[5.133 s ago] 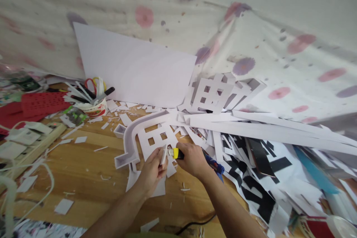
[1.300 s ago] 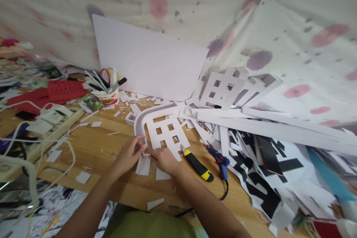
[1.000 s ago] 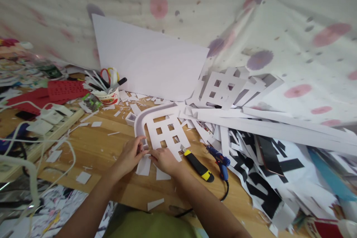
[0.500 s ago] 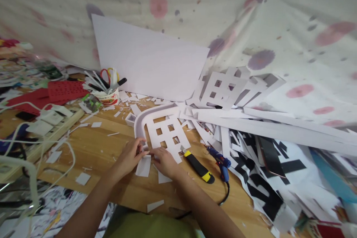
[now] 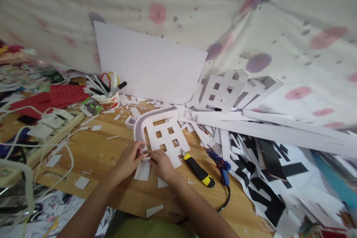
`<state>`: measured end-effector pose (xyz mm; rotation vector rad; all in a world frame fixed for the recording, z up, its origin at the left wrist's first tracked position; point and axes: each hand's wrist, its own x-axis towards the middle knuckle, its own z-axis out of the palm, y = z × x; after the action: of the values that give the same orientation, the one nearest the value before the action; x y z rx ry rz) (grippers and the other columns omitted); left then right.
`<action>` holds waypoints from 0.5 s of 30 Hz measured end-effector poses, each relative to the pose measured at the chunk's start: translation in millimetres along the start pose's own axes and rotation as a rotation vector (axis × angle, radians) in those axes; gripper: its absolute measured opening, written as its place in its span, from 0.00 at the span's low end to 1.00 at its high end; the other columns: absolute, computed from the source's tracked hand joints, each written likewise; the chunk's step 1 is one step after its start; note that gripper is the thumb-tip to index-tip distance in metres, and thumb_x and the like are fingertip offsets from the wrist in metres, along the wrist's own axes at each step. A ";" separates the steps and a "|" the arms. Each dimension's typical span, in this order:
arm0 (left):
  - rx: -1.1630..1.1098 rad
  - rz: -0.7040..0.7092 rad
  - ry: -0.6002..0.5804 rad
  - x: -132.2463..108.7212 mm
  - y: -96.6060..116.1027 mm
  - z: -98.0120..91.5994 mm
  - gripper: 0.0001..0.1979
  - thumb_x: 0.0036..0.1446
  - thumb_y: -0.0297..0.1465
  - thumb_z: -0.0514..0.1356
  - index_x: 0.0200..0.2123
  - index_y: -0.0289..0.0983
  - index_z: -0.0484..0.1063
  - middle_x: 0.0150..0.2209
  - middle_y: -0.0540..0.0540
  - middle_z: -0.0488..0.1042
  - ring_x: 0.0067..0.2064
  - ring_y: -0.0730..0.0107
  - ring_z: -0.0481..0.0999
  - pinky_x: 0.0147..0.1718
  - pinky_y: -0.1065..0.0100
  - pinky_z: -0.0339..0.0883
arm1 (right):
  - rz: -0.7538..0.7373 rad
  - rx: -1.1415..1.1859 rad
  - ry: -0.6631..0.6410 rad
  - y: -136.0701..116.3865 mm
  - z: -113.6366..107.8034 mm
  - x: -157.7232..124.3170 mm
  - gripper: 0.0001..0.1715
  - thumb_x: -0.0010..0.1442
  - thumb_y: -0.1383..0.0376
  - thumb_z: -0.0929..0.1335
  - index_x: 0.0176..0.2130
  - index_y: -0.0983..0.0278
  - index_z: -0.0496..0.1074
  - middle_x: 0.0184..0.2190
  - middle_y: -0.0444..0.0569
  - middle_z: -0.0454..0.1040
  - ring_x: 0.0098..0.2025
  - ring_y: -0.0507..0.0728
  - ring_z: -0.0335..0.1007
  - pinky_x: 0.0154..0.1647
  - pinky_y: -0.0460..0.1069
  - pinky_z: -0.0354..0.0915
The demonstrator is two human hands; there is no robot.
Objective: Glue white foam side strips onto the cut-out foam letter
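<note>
A white foam-board cut-out shaped like a character, with a curved raised rim, lies on the wooden table. My left hand pinches its lower left corner, fingers closed on the rim. My right hand presses down on the cut-out's lower edge beside the left, fingers curled together. A loose white strip lies under and between both hands. A black and yellow utility knife rests on the table just right of my right hand.
A blue glue gun with its cord lies right of the knife. White strips and black-and-white offcuts pile up at right. A cup of scissors and tools stands at back left, near red sheets. A large white board leans against the flowered cloth.
Five seconds ago my right hand held the utility knife against a strip; the knife now lies on the table. Over the last second both hands stayed on the cut-out's lower left corner.
</note>
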<state>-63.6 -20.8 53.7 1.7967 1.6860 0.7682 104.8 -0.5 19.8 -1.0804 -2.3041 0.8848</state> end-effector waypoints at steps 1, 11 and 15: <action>0.001 0.006 -0.009 -0.4 2.4 -2.3 0.13 0.52 0.37 0.54 0.40 0.39 0.65 0.29 0.48 0.69 0.36 0.63 0.69 0.37 0.61 0.63 | 0.008 -0.029 0.004 -0.8 -1.3 0.9 0.07 0.56 0.72 0.65 0.37 0.65 0.71 0.38 0.51 0.74 0.42 0.56 0.67 0.45 0.49 0.61; -0.028 0.111 -0.186 17.0 37.6 -3.2 0.09 0.50 0.38 0.56 0.26 0.39 0.71 0.27 0.49 0.71 0.31 0.67 0.69 0.31 0.68 0.62 | -0.030 -0.108 0.096 -1.2 -46.5 -19.7 0.08 0.61 0.64 0.63 0.37 0.63 0.70 0.32 0.48 0.74 0.37 0.54 0.67 0.37 0.46 0.61; -0.188 0.001 -0.020 25.9 35.7 16.0 0.11 0.48 0.39 0.56 0.31 0.38 0.70 0.25 0.51 0.70 0.27 0.69 0.69 0.27 0.69 0.62 | 0.189 -0.064 0.249 15.4 -72.3 -66.0 0.11 0.59 0.59 0.64 0.38 0.62 0.71 0.30 0.47 0.74 0.32 0.53 0.69 0.34 0.46 0.63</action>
<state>-26.4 2.8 69.7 1.6704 1.5462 0.8756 196.8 -19.4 51.4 -1.3715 -2.0628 0.7026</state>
